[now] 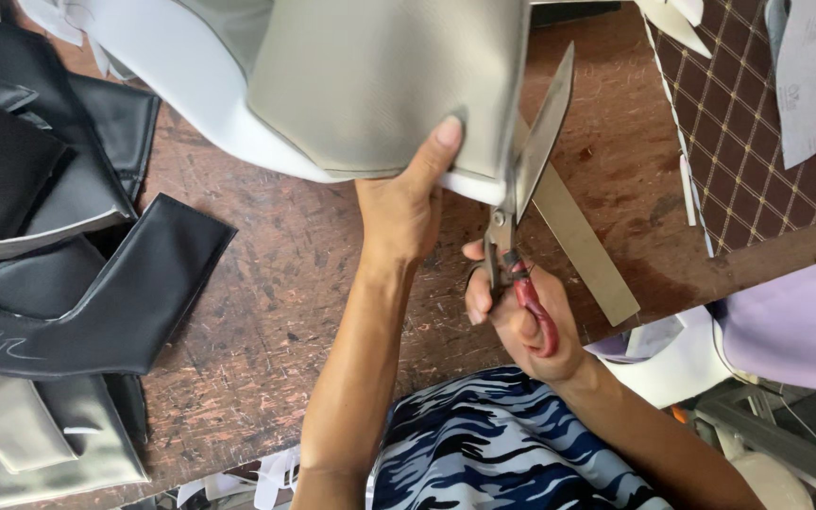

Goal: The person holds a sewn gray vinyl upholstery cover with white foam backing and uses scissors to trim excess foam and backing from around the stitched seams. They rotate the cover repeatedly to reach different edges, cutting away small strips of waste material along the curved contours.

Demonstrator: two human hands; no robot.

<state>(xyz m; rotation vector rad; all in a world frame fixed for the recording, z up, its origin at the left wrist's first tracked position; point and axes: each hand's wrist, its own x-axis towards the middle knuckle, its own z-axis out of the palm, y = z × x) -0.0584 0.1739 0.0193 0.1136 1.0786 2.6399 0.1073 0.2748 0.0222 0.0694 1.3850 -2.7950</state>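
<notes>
Nearest the camera, a blue, black and white patterned garment (498, 439) covers the person's front, and both bare forearms reach out from it over the scratched brown wooden table (276, 283). At centre, the left hand (403, 203) pinches the near edge of a grey leatherette panel (370, 80), thumb on top pressing it down; this panel, with white backing along its edge, lies at the far middle of the table. Just right of it, the right hand (517, 312) is clenched around the red handles of large scissors (526, 189), whose blades stand open with the panel's right edge between them. Black leatherette pieces (68, 246) are piled at the left, with grey ones near the left corner. A brown quilted sheet (748, 123) lies far right.
</notes>
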